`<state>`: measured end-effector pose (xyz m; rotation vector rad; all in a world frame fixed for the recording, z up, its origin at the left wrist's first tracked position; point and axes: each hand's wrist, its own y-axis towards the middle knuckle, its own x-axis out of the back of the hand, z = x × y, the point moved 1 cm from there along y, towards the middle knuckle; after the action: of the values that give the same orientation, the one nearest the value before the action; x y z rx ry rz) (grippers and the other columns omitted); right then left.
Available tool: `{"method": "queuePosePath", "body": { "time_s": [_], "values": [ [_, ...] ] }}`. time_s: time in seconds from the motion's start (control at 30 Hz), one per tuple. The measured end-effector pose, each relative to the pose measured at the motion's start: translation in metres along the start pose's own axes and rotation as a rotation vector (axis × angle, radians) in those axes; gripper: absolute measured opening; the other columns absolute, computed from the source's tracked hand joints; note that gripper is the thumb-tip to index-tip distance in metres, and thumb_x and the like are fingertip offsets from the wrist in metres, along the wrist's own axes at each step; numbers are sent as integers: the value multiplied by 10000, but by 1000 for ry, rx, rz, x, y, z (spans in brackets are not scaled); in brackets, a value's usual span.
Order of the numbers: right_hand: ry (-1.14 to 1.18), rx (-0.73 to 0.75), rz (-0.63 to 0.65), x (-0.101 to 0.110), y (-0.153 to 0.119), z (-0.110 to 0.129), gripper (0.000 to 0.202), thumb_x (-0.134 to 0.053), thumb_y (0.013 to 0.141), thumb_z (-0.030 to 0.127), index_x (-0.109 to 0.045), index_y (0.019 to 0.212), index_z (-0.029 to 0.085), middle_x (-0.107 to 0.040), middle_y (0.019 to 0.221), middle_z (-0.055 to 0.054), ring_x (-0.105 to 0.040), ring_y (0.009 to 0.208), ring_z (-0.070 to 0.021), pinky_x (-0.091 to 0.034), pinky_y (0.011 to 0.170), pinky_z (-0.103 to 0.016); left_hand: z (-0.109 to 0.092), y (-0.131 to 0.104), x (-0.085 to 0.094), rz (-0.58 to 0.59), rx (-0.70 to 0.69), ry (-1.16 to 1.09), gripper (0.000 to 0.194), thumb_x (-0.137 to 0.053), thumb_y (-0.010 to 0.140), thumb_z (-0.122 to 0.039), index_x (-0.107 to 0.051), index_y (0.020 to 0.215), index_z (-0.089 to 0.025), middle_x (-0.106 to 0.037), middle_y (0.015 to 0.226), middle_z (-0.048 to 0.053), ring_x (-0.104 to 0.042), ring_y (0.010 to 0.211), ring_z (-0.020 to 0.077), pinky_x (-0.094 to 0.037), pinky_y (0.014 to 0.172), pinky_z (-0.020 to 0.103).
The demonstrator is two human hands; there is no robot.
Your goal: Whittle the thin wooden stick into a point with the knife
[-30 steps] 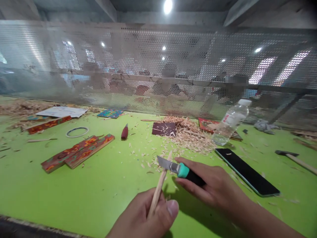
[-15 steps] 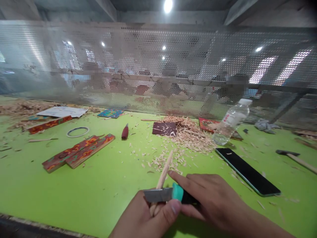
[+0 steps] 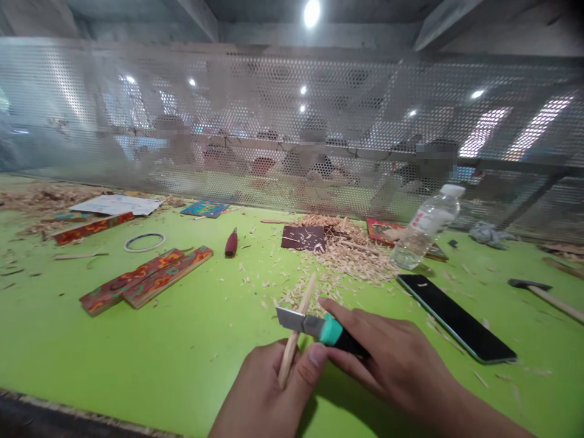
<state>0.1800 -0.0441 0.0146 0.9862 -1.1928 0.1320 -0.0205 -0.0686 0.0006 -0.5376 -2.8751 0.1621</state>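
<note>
My left hand [image 3: 274, 383] is closed round the lower part of a slim wooden stick [image 3: 289, 359], whose narrowed tip points away from me. A utility knife [image 3: 332, 331] with a black and teal handle is gripped in my right hand [image 3: 392, 347]. Its wide grey blade lies across the stick, just above my left fingers. My left thumb is close to the knife's teal collar and seems to touch it. Wood shavings [image 3: 319, 289] are scattered on the green table [image 3: 182, 365] beyond the stick's tip.
To the right lie a phone [image 3: 456, 316], a leaning plastic bottle [image 3: 426, 228] and a hammer-like tool [image 3: 547, 295]. Painted wooden strips [image 3: 168, 274], a tape roll [image 3: 145, 242] and a red-handled tool [image 3: 231, 243] lie left. A perforated metal screen [image 3: 255, 121] stands behind, with people beyond it.
The knife blade has moved forward along the stick, away from my left hand, and now slants more. My right hand has shifted slightly with it. The left hand still grips the stick.
</note>
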Motion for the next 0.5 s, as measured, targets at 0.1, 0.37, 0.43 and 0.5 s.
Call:
{"method": "queuePosePath", "body": {
  "time_s": [0.1,0.37,0.43,0.5],
  "values": [
    [-21,-104,-65,1,-1,-13,486,-390,1133,494,-628,1365,140,-844,1043,-142,-824,770,-249,-641,652,-329,-2,-2,2,37,60,-74,616,-472,915,-816,-440,730,-229,-283,630,-88,-261,589,122,-188,532,283],
    [104,-96,33,3,1,-25,525,-433,1103,551,-659,1359,152,-847,1067,-119,-831,820,-261,-654,689,-342,-8,-5,7,74,130,-119,629,-512,867,-853,-439,757,-239,-282,595,-101,-265,548,112,-193,516,268],
    [160,-20,142,4,3,-18,543,-406,1108,562,-670,1334,145,-851,1029,-112,-829,790,-252,-649,665,-334,-8,-4,7,78,90,-106,648,-517,856,-862,-502,780,-218,-332,641,-76,-277,605,128,-221,545,272],
    [195,35,212,6,4,-13,569,-375,1115,565,-676,1311,124,-850,1008,-111,-829,782,-251,-646,653,-334,-9,-2,6,68,49,-84,669,-523,857,-855,-582,816,-190,-387,702,-46,-314,668,147,-272,599,279]
  ]
}}
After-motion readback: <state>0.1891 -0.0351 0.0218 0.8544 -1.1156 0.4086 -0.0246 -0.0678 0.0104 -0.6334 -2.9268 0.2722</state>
